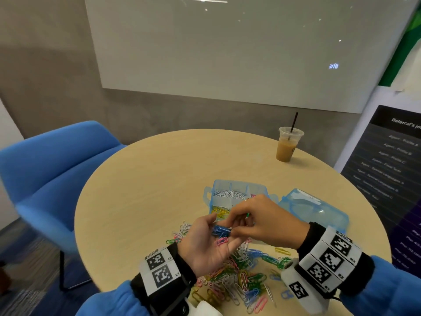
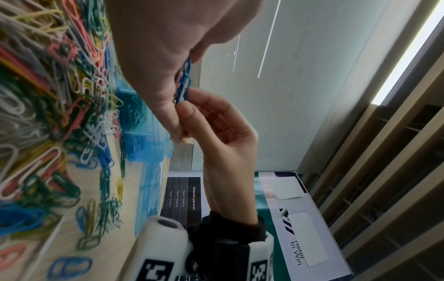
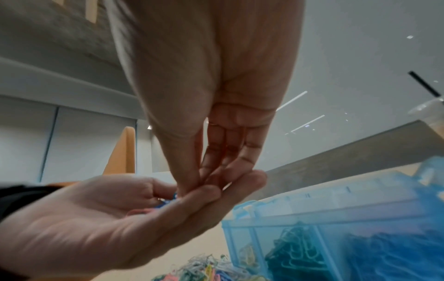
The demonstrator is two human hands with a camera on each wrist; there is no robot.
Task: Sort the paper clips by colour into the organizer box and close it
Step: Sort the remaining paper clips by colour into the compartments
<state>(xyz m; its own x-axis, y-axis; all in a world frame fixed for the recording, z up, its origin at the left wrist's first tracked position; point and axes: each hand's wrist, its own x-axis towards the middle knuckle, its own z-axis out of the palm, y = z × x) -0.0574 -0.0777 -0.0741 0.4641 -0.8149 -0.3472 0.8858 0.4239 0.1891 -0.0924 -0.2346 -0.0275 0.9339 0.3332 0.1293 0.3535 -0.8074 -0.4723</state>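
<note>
At about nine o'clock from me stands a blue chair, pulled up to the round desk. My left hand is raised palm up over the near middle of the desk, its fingers loosely cupped; a bundle of blue paper clips and one pink clip lie across its fingers. My right hand meets it from three o'clock, with thumb and fingertips pinching the end of the blue clips. In the left wrist view the blue bundle sits between the two hands, gripped at the end by the right fingers.

Under both hands, at six o'clock on the desk, spreads the loose pile of mixed clips: green, white, pink, yellow and blue, tangled together. Just past my hands, at twelve o'clock, the pale blue organizer box stands open, with white clips in a far compartment and yellow clips in the one nearer me; the right wrist view shows dark green and blue clips in other compartments. Its lid lies flat to the box's right, at about two o'clock. Farther off, near one o'clock, an iced coffee cup with a dark straw stands near the desk's far edge.
</note>
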